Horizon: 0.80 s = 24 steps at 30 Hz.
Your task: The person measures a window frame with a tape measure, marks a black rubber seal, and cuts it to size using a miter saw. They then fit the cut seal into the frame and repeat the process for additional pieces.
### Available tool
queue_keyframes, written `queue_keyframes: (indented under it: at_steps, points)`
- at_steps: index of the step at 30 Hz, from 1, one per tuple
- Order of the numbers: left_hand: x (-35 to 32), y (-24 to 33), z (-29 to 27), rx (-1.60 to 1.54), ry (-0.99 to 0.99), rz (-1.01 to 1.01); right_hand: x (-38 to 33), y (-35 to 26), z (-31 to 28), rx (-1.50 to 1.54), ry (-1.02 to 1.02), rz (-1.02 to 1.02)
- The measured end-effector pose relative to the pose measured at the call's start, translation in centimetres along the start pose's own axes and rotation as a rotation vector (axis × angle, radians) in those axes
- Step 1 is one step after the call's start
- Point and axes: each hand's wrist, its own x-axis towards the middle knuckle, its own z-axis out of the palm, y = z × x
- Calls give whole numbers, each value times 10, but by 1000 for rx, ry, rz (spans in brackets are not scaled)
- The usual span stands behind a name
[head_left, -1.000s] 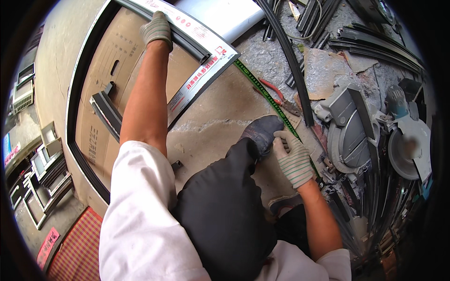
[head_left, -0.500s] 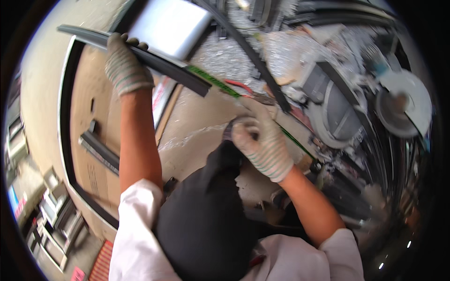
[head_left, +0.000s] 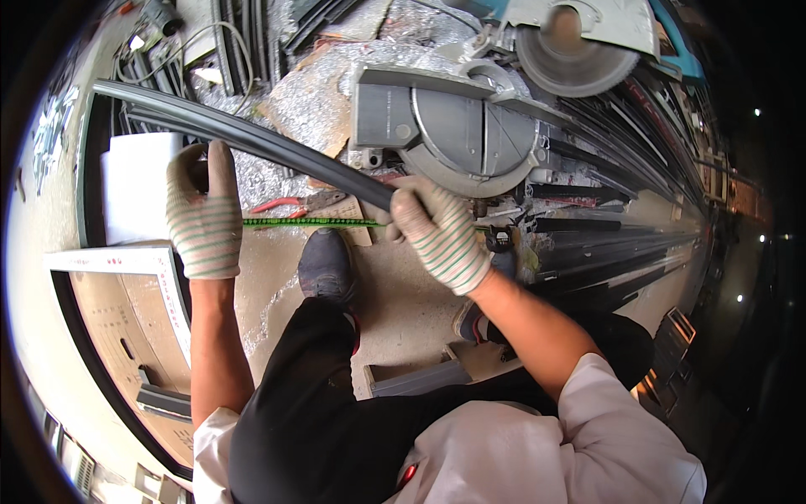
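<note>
A long dark grey metal profile [head_left: 269,144] slants from the far left down to my right hand [head_left: 441,231]. My right hand, in a striped knit glove, is closed round its near end. Just below the profile, my gloved left hand [head_left: 206,218] is raised with thumb and fingers apart, holding nothing visible. A green tape measure blade [head_left: 294,223] runs from beside my left hand, passes behind my right fingers, and leads toward its black case [head_left: 501,239] at the right. Red-handled pliers [head_left: 290,204] lie just beyond the blade.
A mitre saw with a round grey table [head_left: 470,139] and a blade [head_left: 579,63] stands ahead. Bubble wrap [head_left: 311,97] and profile offcuts lie around it. Long dark profiles [head_left: 621,260] are stacked at right. A framed cardboard panel [head_left: 109,311] lies at left; my shoe [head_left: 326,265] is between.
My left hand has let go of the profile and sits below it. My right hand, formerly apart from the profile, now grips its near end. The view has turned toward the saw.
</note>
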Motion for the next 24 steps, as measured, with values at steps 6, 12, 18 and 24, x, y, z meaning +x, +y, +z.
queue_keyframes:
  at_steps: [6, 12, 18, 24]
  points:
    - [25, 32, 27, 467, -404, 870, -1, 13, -86, -131, -15, 102]
    - [50, 18, 88, 499, -933, 820, 11, 31, -135, -83, 5, 169]
    - [58, 6, 133, 524, -995, 542, 27, 65, -179, 100, 427, 203]
    - [83, -2, 167, 565, -940, 499, 2, 55, -246, -9, 696, 167]
